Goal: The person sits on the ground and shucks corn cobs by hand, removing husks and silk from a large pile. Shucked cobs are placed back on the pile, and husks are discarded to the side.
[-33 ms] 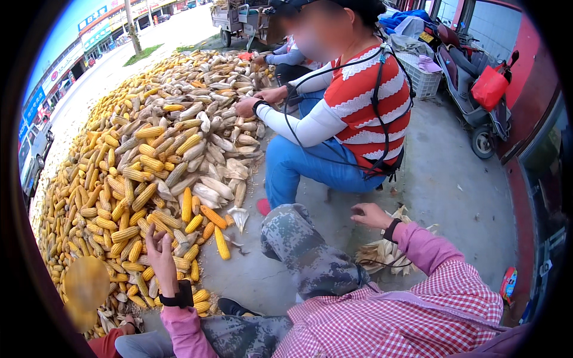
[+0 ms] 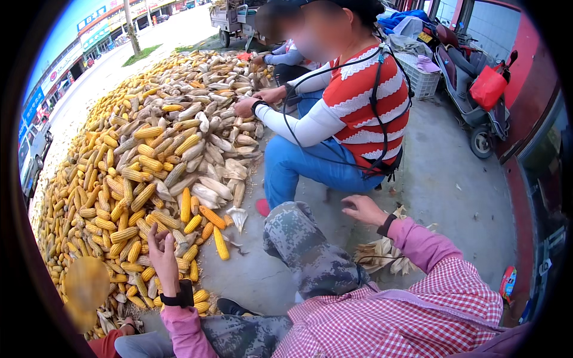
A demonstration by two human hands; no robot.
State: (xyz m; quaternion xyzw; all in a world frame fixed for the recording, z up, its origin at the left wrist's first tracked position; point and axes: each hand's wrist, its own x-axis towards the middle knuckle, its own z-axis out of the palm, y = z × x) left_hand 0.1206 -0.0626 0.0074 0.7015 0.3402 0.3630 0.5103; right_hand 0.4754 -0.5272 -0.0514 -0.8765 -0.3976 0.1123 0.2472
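My left hand point(image 2: 163, 258) is raised in front of the near part of a big heap of corn cobs point(image 2: 113, 224), its fingers apart and nothing between them. Some cobs are bare and yellow, others still wear pale dry husks point(image 2: 213, 188). A yellow cob point(image 2: 221, 244) lies at the heap's right edge on the concrete. My right hand point(image 2: 365, 210) hovers beyond my camouflage-covered knee, fingers stretched out and holding nothing. Below it on the ground is a small pile of stripped husks point(image 2: 382, 253).
A person in a red-and-white striped top point(image 2: 364, 113) squats ahead, both hands at the heap. Another person is partly hidden behind. A scooter point(image 2: 477, 95) with a red bag and a white crate point(image 2: 421, 76) stand at the right. At lower left another person's foot point(image 2: 127, 327) shows.
My right hand has shifted a little to the left and away from me. My left hand stays almost where it was.
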